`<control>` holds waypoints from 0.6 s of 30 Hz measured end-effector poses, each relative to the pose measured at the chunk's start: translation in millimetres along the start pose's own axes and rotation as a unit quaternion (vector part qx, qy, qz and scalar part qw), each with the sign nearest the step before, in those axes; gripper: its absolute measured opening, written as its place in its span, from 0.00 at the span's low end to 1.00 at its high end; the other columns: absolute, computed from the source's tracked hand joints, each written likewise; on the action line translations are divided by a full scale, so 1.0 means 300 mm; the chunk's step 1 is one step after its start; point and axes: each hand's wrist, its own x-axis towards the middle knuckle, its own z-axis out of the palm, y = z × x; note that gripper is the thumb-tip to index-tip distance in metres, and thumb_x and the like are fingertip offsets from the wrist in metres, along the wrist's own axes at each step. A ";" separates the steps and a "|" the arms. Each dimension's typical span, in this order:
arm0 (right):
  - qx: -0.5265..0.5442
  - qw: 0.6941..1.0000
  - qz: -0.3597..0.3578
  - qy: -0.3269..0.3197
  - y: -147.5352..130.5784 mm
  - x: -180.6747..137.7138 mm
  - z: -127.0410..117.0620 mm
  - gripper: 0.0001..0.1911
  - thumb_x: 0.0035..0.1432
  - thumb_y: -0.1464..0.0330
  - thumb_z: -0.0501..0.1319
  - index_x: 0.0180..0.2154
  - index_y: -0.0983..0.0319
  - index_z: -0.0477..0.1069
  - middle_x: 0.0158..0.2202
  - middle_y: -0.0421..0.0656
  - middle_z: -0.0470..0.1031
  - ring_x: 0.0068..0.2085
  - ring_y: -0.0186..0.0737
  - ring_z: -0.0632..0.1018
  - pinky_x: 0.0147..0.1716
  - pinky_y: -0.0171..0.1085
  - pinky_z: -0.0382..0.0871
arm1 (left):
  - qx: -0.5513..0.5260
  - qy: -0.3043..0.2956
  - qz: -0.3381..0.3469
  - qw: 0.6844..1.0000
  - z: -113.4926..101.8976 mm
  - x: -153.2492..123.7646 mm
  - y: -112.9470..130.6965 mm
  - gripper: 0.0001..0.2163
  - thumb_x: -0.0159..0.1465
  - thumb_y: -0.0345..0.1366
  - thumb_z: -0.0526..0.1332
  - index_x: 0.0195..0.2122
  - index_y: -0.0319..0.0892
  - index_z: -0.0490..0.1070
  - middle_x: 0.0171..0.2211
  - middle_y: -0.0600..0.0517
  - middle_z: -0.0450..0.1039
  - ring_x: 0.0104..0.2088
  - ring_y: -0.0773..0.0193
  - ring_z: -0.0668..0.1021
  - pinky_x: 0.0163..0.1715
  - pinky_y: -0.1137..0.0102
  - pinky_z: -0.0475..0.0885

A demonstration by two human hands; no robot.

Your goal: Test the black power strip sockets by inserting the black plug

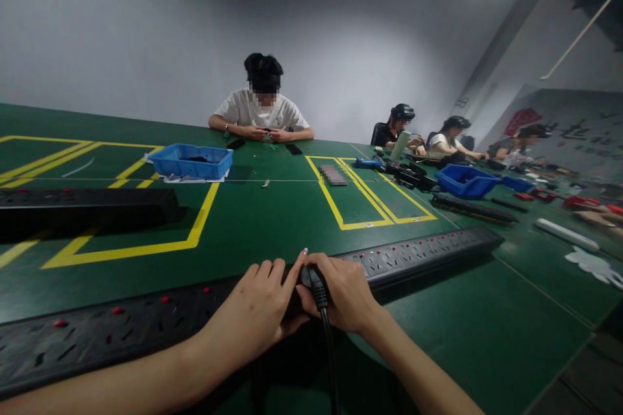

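Note:
A long black power strip (428,256) with red switches and many sockets lies across the table in front of me. My left hand (263,298) is closed over the middle of the strip, fingers over its far edge, with the index finger reaching up beside the plug. In my right hand (343,288) is a black power plug (316,285), gripped against the strip's top face. Its black cord (329,350) hangs down toward me. My fingers cover the plug's prongs, so I cannot tell whether it is seated in a socket.
Another black power strip (87,207) lies at the left on the green table (263,214). Beyond it stands a light-blue tray (195,165). A phone-like slab (333,175) lies within yellow tape. Across sits a person (263,110). At right are blue bins (464,181) and a white glove (594,266).

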 end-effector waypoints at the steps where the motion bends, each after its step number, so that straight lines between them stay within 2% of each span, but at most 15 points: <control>1: 0.000 1.000 0.001 0.000 0.000 0.000 0.000 0.16 0.56 0.61 0.51 0.45 0.62 0.60 0.36 0.47 0.71 0.36 0.40 0.74 0.34 0.35 0.63 | -0.002 0.000 0.000 1.000 0.000 0.000 0.000 0.31 0.60 0.47 0.47 0.61 0.37 0.41 0.35 0.45 0.64 0.35 0.56 0.67 0.34 0.63 0.61; 18: -0.010 1.000 0.000 -0.004 -0.001 0.001 -0.002 0.16 0.56 0.61 0.51 0.44 0.62 0.60 0.36 0.46 0.72 0.36 0.40 0.74 0.32 0.35 0.63 | -0.003 0.000 -0.005 1.000 0.001 0.004 -0.002 0.31 0.60 0.47 0.47 0.61 0.38 0.40 0.35 0.45 0.64 0.34 0.57 0.67 0.34 0.63 0.60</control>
